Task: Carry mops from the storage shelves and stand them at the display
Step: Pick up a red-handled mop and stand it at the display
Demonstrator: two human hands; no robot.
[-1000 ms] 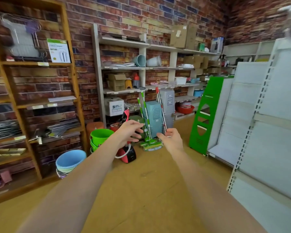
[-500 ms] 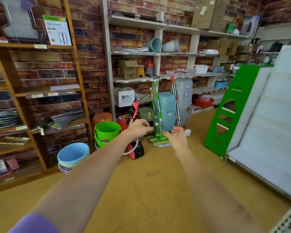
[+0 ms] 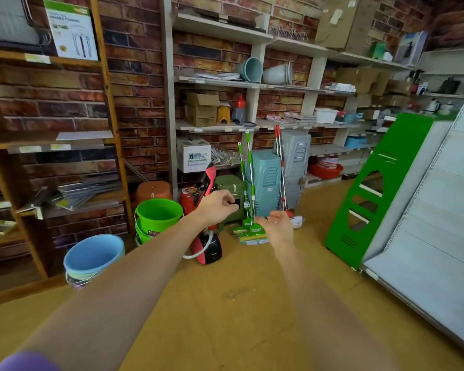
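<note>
Change: both outstretched arms are nearer the shelves than a second ago, and the mops loom larger.
Left hand (image 3: pixel 218 204): fingers loosely curled, holding nothing.
Right hand (image 3: pixel 278 228): palm up, fingers relaxed, holding nothing.
Mops: two green-handled flat mops (image 3: pixel 248 183) and one red-handled mop (image 3: pixel 280 170) stand beyond both hands, leaning on stacked blue-grey plastic bins (image 3: pixel 265 180).
Axis: poles near upright.
Nearer hand: seemingly the right, just beside the green mop heads (image 3: pixel 252 232).

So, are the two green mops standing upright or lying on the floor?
Upright. The green mops stand on their heads on the floor, with the handles rising almost vertical beside the blue bin. Neither hand touches them.
</note>
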